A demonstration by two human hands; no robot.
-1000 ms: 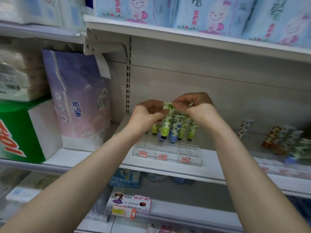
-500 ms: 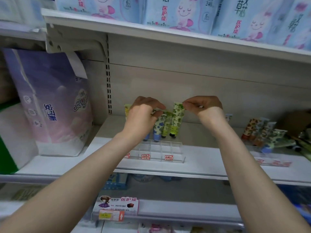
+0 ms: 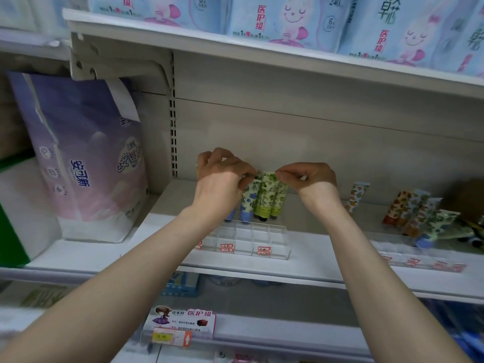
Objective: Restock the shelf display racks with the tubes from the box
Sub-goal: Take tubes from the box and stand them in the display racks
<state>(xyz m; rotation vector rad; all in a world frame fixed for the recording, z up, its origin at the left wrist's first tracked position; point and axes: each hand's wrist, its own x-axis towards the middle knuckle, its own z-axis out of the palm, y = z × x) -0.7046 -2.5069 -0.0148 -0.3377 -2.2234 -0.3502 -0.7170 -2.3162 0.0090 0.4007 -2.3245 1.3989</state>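
A clear acrylic display rack (image 3: 251, 238) with red price labels stands on the white shelf (image 3: 314, 265). Several floral-print tubes (image 3: 264, 197) stand cap-down in its back row. My left hand (image 3: 222, 184) pinches the top of a tube at the left of the group; which tube it holds is hidden behind the hand. My right hand (image 3: 311, 179) pinches the crimped top of a green-leaf tube (image 3: 277, 197) on the right of the group. A second rack (image 3: 424, 258) further right holds more tubes (image 3: 419, 213), some leaning. The box is not in view.
A purple tissue pack (image 3: 86, 158) stands on the shelf to the left, beside a green and white pack (image 3: 13, 213). Blue packs (image 3: 288, 19) fill the shelf above. A lower shelf carries a pink sign (image 3: 183, 323). One orange-print tube (image 3: 357, 197) stands behind my right wrist.
The view has shifted right and closer. My hands have moved a little apart along the row of tubes, and both still pinch tube tops in the rack.
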